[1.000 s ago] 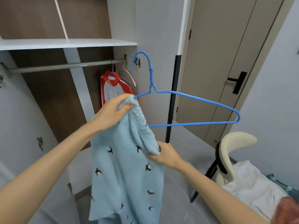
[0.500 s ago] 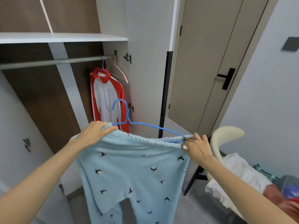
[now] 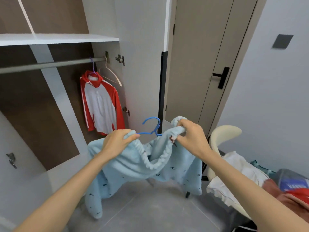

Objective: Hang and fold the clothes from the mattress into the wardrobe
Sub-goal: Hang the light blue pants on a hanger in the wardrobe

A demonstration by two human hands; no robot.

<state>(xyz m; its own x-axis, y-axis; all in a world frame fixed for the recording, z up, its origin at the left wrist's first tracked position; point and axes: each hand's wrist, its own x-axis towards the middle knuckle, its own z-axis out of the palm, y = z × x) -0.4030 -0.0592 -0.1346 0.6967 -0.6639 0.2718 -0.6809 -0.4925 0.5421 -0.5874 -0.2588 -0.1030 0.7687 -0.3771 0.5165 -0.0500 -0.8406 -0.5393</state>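
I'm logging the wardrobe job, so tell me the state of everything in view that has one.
left hand: grips the pyjama trousers' waistband
right hand: grips the waistband too
pyjama trousers: held up, not hung
blue hanger: off the rail
red and white top: hanging on the rail
white hanger: bare, on the rail

Both bare arms reach forward from the lower corners and converge at mid-frame. The left forearm (image 3: 66,186) rises from the lower left and the right forearm (image 3: 242,178) from the lower right. The left grip (image 3: 117,142) lies back-up, fingers curled over the waistband of the pants (image 3: 133,164), fingertips at the hanger (image 3: 153,124) wire. The right grip (image 3: 192,139) is at about the same height, near but apart, its fingers bunched tightly round the waistband's other side, knuckles up.
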